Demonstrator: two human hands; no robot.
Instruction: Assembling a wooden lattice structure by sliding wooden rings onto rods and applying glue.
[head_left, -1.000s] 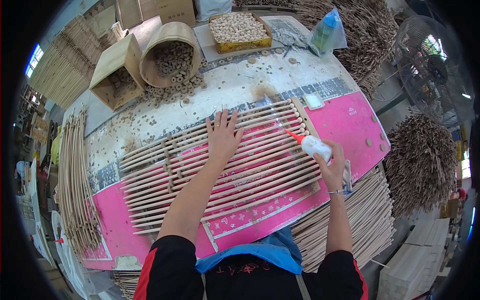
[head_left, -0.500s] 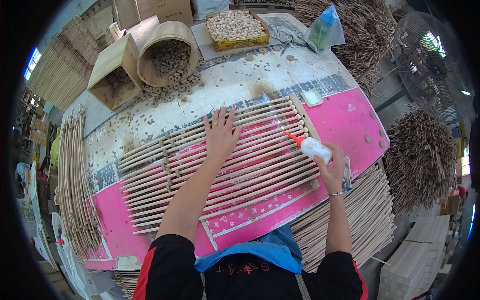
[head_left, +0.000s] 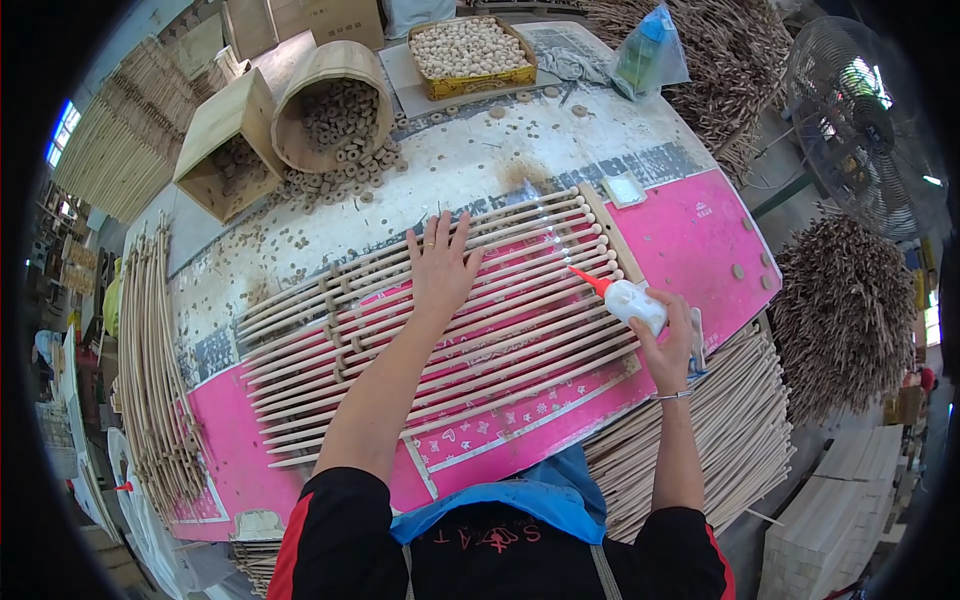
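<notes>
A row of thin wooden rods (head_left: 470,383) lies side by side across the pink-covered table. My left hand (head_left: 443,275) rests flat on the far rods with its fingers spread. In my right hand (head_left: 669,345) is a white glue bottle (head_left: 634,306), tilted so that its red nozzle (head_left: 590,281) points left and down at the rods. The nozzle tip is close to the rods; whether it touches cannot be made out. Round wooden balls (head_left: 603,241) cap the right ends of several far rods, beside a wooden strip (head_left: 624,247). Wooden rings (head_left: 331,322) sit around the rods toward the left.
Behind the rods, a wooden tub (head_left: 335,75) spills rings beside a square wooden box (head_left: 228,150). A yellow tray (head_left: 478,82) holds wooden balls. Bundled rods (head_left: 160,370) lie at left, more rods (head_left: 700,430) at near right. A fan (head_left: 865,125) stands far right.
My right hand and the glue bottle have shifted slightly toward me, the nozzle tip moving a little along the row. My left hand stays on the rods.
</notes>
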